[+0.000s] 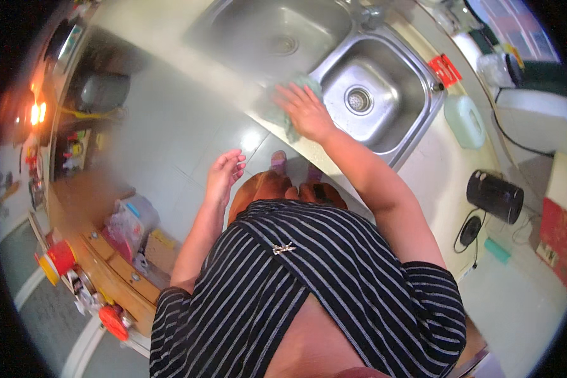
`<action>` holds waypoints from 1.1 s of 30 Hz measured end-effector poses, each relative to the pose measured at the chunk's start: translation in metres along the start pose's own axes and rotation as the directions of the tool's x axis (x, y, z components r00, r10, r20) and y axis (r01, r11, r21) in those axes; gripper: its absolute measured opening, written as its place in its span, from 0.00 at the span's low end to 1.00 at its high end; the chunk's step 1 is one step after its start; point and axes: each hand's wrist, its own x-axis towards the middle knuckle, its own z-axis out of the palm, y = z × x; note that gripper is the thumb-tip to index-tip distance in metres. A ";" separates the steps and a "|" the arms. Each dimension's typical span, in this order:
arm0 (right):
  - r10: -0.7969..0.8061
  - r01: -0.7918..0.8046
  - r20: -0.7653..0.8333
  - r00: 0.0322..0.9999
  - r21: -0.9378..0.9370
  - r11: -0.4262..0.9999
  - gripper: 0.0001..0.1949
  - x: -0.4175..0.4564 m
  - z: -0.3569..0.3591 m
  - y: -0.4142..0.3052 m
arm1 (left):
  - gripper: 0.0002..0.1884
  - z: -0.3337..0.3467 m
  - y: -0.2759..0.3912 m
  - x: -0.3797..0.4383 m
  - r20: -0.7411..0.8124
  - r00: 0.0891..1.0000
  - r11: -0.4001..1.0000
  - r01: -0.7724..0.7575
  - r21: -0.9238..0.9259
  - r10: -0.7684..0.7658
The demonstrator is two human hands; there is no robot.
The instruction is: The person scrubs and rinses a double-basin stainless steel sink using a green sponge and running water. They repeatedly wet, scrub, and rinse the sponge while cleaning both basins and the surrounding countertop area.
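Note:
My right hand lies flat, fingers spread, on a pale green cloth. The cloth rests on the light countertop at the near left edge of a stainless steel sink basin, partly hidden under the hand. Beyond the cloth is a second steel basin, blurred by haze on the lens. Away from the counter, my left hand hangs over the tiled floor with its fingers loosely bent and nothing in it.
A pale green plastic jug and a red card are right of the sink. A black cylindrical appliance with a cord lies farther along the counter. Wooden drawers and a cardboard box stand at lower left.

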 end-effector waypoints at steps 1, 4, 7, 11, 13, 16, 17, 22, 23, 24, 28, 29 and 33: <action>-0.043 0.043 0.014 0.999 -0.049 0.998 0.27 0.016 0.005 0.003 | 0.12 -0.001 -0.005 -0.006 -0.025 1.000 1.000 -0.004 -0.030 0.003; 0.124 -0.123 0.057 0.991 -0.015 0.992 0.27 0.051 0.019 0.002 | 0.11 -0.005 -0.022 -0.022 -0.089 0.996 0.995 -0.006 -0.097 -0.003; -0.044 0.044 0.020 0.999 0.019 0.999 0.27 0.030 0.014 0.005 | 0.11 -0.003 -0.034 -0.036 -0.152 0.988 0.985 -0.006 -0.175 -0.021; -0.192 0.189 0.165 0.967 0.034 0.981 0.27 -0.011 -0.011 0.008 | 0.12 -0.006 -0.052 -0.036 -0.201 0.980 0.964 -0.045 -0.260 -0.008; -0.230 0.229 0.129 0.965 0.029 0.973 0.27 0.006 -0.008 0.009 | 0.12 -0.001 -0.054 -0.034 -0.227 0.974 0.958 -0.042 -0.284 -0.025; -0.233 0.233 0.055 0.971 0.012 0.972 0.27 0.053 0.012 0.002 | 0.12 0.001 -0.058 -0.031 -0.247 0.969 0.946 -0.060 -0.319 -0.021; -0.223 0.223 0.028 0.974 0.007 0.975 0.26 0.073 0.022 0.000 | 0.12 0.000 -0.060 -0.031 -0.251 0.968 0.942 -0.069 -0.328 -0.016; -0.239 0.240 -0.014 0.971 0.072 0.968 0.26 0.161 0.062 -0.012 | 0.11 -0.006 -0.060 -0.032 -0.320 0.944 0.926 -0.052 -0.374 -0.077; -0.244 0.245 -0.013 0.970 0.082 0.966 0.26 0.178 0.067 -0.014 | 0.11 -0.009 -0.061 -0.030 -0.332 0.939 0.922 -0.050 -0.384 -0.087; -0.248 0.247 -0.008 0.969 0.086 0.965 0.26 0.194 0.071 -0.017 | 0.11 -0.011 -0.064 -0.026 -0.342 0.935 0.918 -0.049 -0.394 -0.097; -0.271 0.273 -0.069 0.960 0.018 0.962 0.26 0.262 0.100 -0.026 | 0.11 -0.017 -0.071 -0.010 -0.346 0.928 0.893 -0.033 -0.450 -0.140; -0.270 0.270 -0.078 0.960 -0.009 0.963 0.26 0.281 0.107 -0.026 | 0.11 -0.019 -0.070 -0.003 -0.338 0.929 0.885 -0.027 -0.464 -0.149; -0.254 0.249 -0.060 0.965 -0.088 0.965 0.28 0.327 0.118 -0.038 | 0.11 -0.019 -0.064 0.008 -0.337 0.923 0.876 -0.001 -0.482 -0.184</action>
